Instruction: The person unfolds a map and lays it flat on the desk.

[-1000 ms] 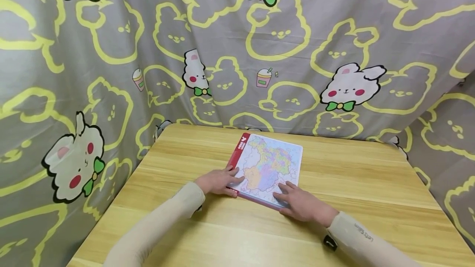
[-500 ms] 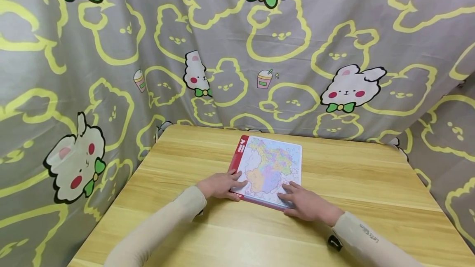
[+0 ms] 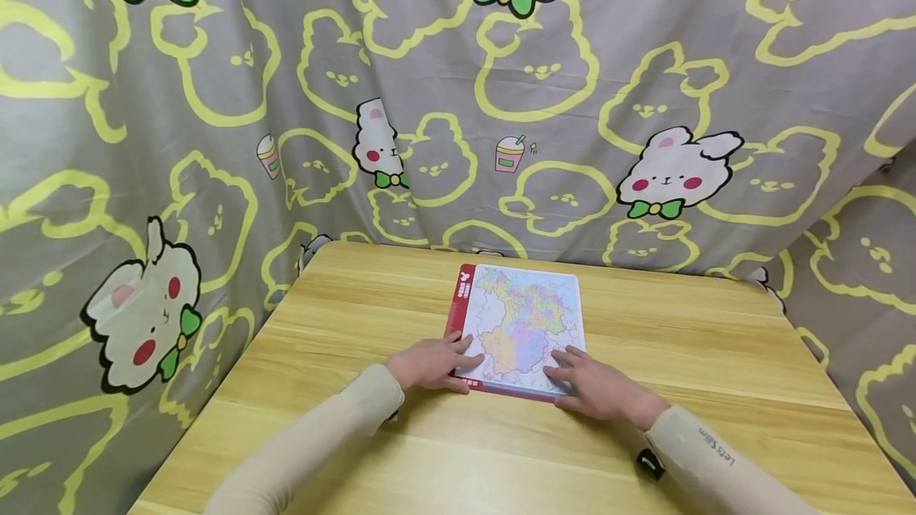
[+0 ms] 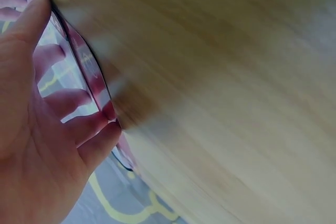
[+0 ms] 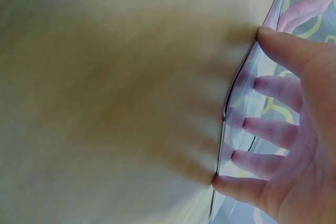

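A flat square map board [image 3: 525, 324], printed with a pastel-coloured map and a red strip down its left side, lies on the wooden table [image 3: 458, 459]. My left hand [image 3: 429, 362] rests at its near left corner, fingertips on the surface and thumb along the near edge. At the near right corner is my right hand [image 3: 599, 388], fingers spread over the map's margin. In the left wrist view, the fingers [image 4: 68, 100] touch the glossy board beside its red edge. The right wrist view shows the thumb [image 5: 294, 48] and little finger right at the board's edge.
A grey curtain [image 3: 444, 46] with yellow outlines and white rabbit faces hangs behind the table and along both sides. The table's far edge runs just beyond the map board. Black bands show under both sleeves, the right one [image 3: 650, 463] more plainly.
The map board has turned slightly counterclockwise, so its near edge lies more level. Both hands have shifted a little to the right with it, staying at its near corners.
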The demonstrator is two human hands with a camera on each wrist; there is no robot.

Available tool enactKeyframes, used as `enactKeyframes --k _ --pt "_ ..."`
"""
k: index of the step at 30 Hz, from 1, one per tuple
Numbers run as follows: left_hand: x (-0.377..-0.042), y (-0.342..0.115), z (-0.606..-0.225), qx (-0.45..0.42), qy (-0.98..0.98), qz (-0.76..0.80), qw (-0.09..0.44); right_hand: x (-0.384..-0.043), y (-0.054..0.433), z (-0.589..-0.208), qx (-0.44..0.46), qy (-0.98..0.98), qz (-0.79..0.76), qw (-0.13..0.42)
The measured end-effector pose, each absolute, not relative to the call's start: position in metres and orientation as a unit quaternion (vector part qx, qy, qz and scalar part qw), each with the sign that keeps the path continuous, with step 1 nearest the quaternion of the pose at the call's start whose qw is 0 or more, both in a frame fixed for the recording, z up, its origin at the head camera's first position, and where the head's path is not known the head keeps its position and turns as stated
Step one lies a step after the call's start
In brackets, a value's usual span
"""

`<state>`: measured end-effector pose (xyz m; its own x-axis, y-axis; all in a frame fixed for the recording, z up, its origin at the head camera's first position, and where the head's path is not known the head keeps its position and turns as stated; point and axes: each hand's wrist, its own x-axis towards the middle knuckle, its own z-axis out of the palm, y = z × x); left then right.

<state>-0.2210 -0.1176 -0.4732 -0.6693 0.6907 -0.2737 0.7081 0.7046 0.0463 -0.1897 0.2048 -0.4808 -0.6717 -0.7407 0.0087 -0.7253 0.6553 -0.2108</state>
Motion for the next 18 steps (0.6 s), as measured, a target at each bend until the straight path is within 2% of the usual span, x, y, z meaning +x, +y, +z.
enactKeyframes --k 18 --pt "-0.232 -0.096 -0.473 0.368 0.919 -0.044 0.134 -0.208 0.218 -0.483 -0.374 0.919 -0.114 0.045"
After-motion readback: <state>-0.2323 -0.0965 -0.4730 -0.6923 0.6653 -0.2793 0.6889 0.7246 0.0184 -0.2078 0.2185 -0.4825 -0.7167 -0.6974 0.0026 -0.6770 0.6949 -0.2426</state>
